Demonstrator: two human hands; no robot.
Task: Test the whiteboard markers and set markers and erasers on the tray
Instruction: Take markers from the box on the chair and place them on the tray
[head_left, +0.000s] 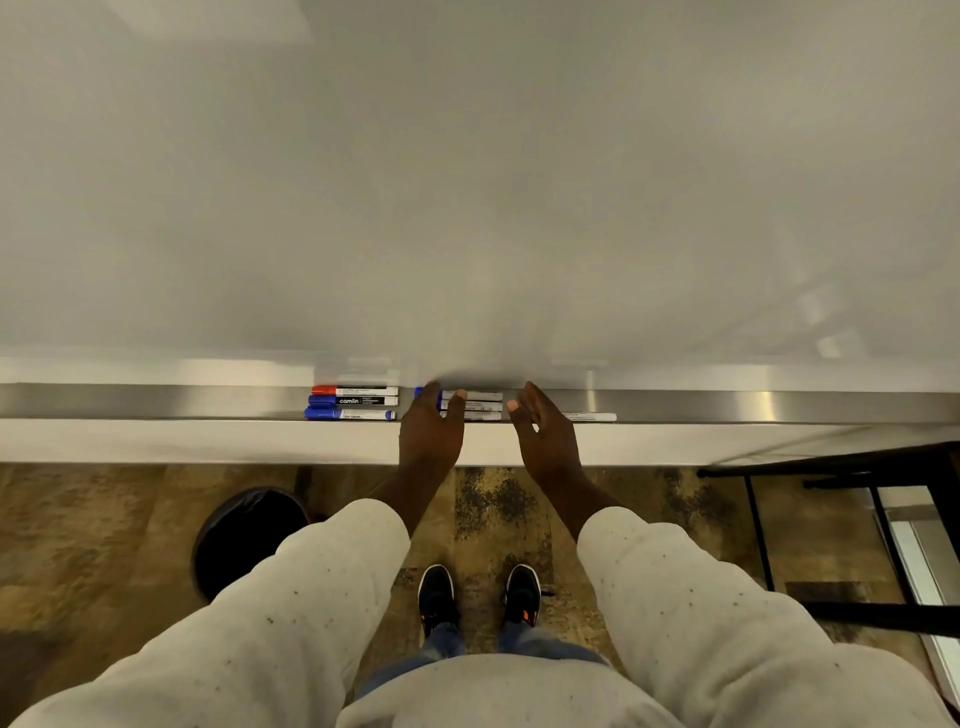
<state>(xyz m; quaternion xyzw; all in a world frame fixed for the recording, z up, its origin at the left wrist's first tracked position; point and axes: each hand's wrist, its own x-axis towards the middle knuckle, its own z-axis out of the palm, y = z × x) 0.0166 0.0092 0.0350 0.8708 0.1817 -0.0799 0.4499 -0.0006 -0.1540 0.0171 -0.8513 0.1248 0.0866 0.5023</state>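
Fingers (532, 402) of both hands lie loose and uncurled below the whiteboard (467, 182), over its long metal tray (156, 402), the left hand (431, 431) resting on the middle markers (483, 396), the right hand (543, 441) holding nothing just beside them, three more markers (353, 401) lying left.

The steel tray (156, 404) bears a red-capped marker (355, 391) and two blue-capped markers (351, 401) side by side, a second bunch of markers (478, 406) nearby, and one white marker (592, 417) further right.
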